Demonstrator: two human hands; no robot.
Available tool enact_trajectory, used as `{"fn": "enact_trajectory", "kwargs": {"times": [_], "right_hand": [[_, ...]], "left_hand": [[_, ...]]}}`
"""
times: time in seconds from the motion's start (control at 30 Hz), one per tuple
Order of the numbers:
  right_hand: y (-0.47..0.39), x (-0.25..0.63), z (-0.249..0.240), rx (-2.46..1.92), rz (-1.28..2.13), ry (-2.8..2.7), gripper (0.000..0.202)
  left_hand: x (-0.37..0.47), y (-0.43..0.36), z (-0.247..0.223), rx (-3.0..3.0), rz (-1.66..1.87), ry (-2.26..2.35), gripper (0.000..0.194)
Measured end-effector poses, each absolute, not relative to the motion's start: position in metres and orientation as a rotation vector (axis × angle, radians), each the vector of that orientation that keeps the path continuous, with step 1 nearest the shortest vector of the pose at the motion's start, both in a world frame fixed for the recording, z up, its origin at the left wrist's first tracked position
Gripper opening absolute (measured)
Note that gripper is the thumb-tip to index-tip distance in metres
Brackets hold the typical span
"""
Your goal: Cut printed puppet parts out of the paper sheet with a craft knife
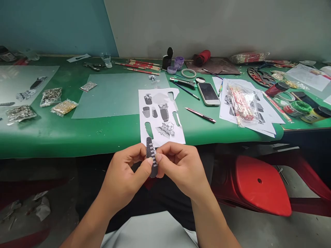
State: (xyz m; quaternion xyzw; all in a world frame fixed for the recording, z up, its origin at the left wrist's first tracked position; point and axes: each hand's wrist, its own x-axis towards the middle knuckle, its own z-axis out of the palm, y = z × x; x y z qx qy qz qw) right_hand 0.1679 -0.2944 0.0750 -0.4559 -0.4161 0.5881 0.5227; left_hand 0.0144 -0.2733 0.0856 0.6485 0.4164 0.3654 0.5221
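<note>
Between my two hands, just off the table's front edge, is a narrow black paper cutout [150, 148] with rounded ends and a row of small pale slits along its right side. My left hand [129, 170] pinches it, thumb flat on its face. On the other side, my right hand [179, 167] has thumb and forefinger closed on the cutout's right edge. Right behind them lies a white printed sheet [143, 134] with black patterned shapes and several cut-out holes. One long hole in it lies just above the held piece.
A craft pen-knife [200, 115], a smartphone [209, 93] and a green-black box cutter [183, 82] lie right of the sheet. Bead packets [64, 106] and a translucent mat [108, 100] are on the left. Red stools [261, 186] stand below the green table [51, 137] at right.
</note>
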Motion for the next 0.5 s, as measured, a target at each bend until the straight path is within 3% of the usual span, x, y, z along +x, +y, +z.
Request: {"fn": "enact_trajectory", "kwargs": {"times": [0.5], "right_hand": [[-0.289, 0.1685, 0.0767, -1.051, 1.453, -0.996, 0.009]], "left_hand": [[0.0166, -0.2674, 0.0849, 1.449, 0.896, 0.949, 0.023]]}}
